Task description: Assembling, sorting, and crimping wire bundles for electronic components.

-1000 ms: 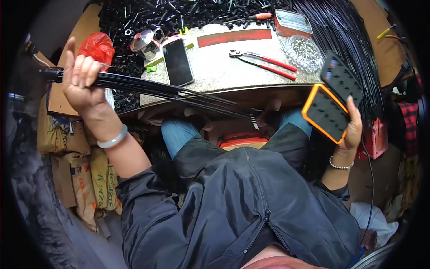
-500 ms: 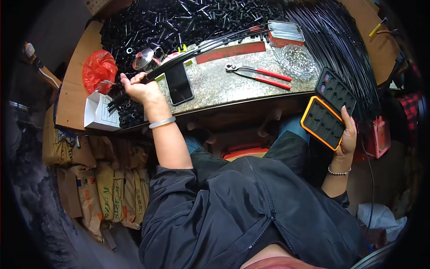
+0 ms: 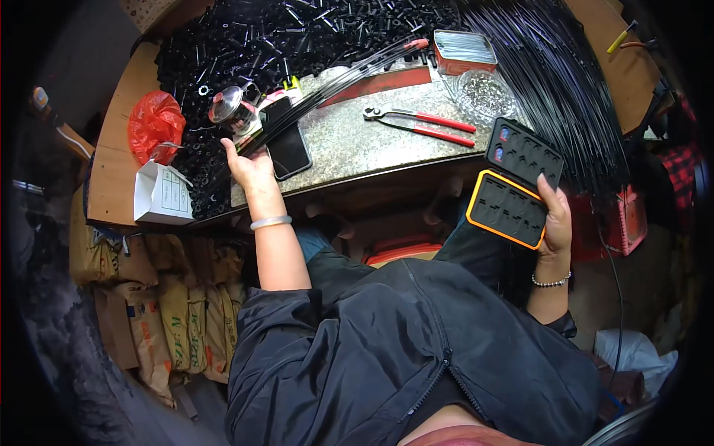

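My left hand [image 3: 251, 169] is palm up at the table's front edge, with its thumb stretched out. Across its partly hidden fingers lies the near end of a bundle of thin black cables [image 3: 327, 91], which slants up to the right over a dark smartphone [image 3: 291, 152]. In my right hand [image 3: 555, 219] is an unfolded memory card case [image 3: 507, 209] with an orange rim. Its upper half has small slots, two of them filled with coloured pieces. The thumb presses on the case near its hinge; most fingers are behind it.
Red-handled cutters [image 3: 420, 124], a clear dish [image 3: 487, 95] of small metal parts and a tin [image 3: 465, 52] lie on the stone-patterned board. Black fittings [image 3: 297, 33] heap behind. Long cables [image 3: 554, 89] cover the right. A red bag [image 3: 156, 126] and white box [image 3: 162, 192] stand left.
My left hand has turned palm up and moved slightly right, its thumb spreading. The cable bundle has come lower across the phone. My right hand has brought the case a little left.
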Tool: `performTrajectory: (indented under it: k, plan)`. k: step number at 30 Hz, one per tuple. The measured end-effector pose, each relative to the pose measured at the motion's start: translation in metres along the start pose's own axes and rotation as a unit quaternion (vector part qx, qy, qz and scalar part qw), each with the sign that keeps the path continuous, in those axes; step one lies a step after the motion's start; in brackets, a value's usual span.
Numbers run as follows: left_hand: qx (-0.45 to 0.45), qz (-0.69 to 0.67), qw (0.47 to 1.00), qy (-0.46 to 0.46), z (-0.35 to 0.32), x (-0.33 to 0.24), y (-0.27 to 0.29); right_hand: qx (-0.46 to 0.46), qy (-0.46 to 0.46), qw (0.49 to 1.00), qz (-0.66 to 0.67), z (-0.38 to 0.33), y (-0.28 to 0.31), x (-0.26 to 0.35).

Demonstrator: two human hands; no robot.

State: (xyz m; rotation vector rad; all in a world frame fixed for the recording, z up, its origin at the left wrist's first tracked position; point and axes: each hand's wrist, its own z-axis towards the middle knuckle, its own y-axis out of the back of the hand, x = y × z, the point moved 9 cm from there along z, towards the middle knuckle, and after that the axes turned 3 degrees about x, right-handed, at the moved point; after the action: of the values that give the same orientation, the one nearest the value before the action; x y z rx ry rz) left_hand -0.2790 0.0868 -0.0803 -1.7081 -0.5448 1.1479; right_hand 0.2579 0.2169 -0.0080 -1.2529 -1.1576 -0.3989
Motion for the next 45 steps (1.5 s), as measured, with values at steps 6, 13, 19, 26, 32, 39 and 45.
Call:
performTrajectory:
  k: [6,13,19,26,32,39,45]
  plan:
    - [-0.004,0.011,0.995,0.098,-0.030,-0.004,-0.003,0.000,-0.014,1.000,-0.008,0.001,-0.012,-0.012]
    - [0.014,0.003,0.966,0.258,-0.083,-0.008,-0.018,0.027,-0.047,0.998,-0.033,0.001,-0.032,-0.032]
    - [0.295,0.331,0.887,0.130,-0.220,0.053,-0.123,0.077,-0.086,0.992,-0.052,-0.007,-0.065,-0.054]
    - [0.307,0.383,0.809,0.324,-0.260,0.096,-0.110,0.111,-0.096,0.982,-0.120,-0.023,-0.085,-0.071]
    - [0.347,0.462,0.769,0.275,-0.273,0.099,-0.096,0.124,0.253,0.788,-0.547,-0.012,-0.118,-0.005]
    - [0.345,0.436,0.774,0.303,-0.287,0.103,-0.086,0.316,-0.075,0.865,-0.383,0.008,-0.133,-0.074]
    - [0.328,0.422,0.774,0.340,-0.281,0.107,-0.074,0.323,-0.106,0.888,-0.309,0.008,-0.126,-0.097]
